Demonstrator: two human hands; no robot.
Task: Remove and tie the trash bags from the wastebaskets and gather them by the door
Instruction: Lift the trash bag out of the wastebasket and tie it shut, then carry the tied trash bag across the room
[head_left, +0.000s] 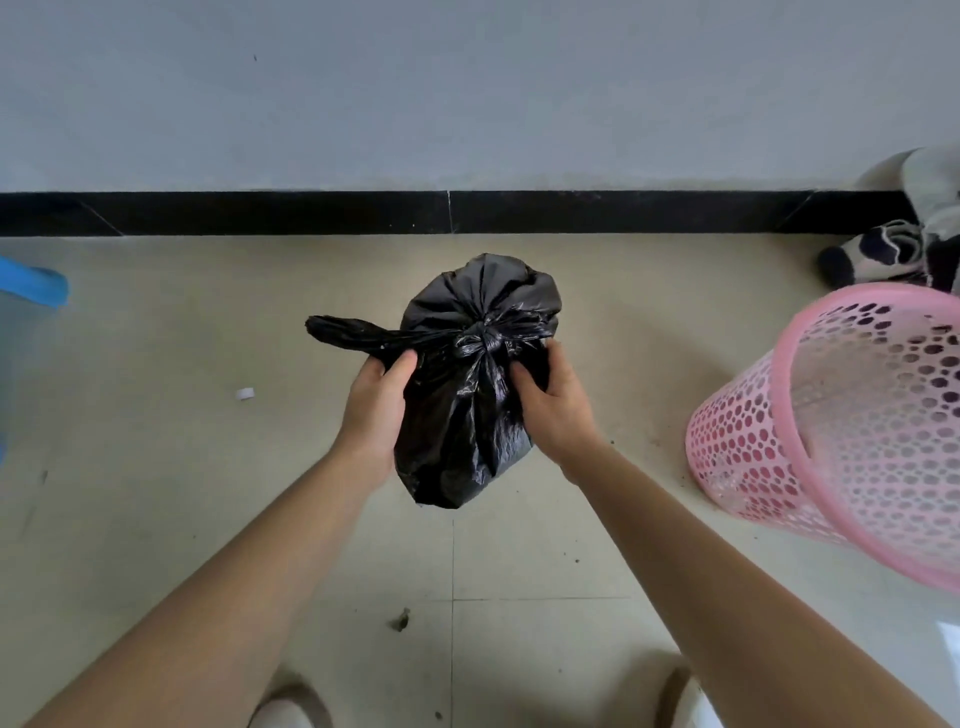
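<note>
A full black trash bag (467, 415) hangs between my hands above the tiled floor, its neck gathered into a knot near the top. My left hand (376, 405) pinches the bag's left tail, which sticks out to the left. My right hand (553, 402) grips the right tail beside the knot. A pink perforated wastebasket (841, 431) stands at the right with no bag inside.
A grey wall with a black baseboard (311, 213) runs across ahead. A blue-rimmed clear container (31, 291) is at the left edge. Dark and white clothes (893, 249) lie behind the pink basket. A small white scrap (244, 393) and dirt specks lie on the floor.
</note>
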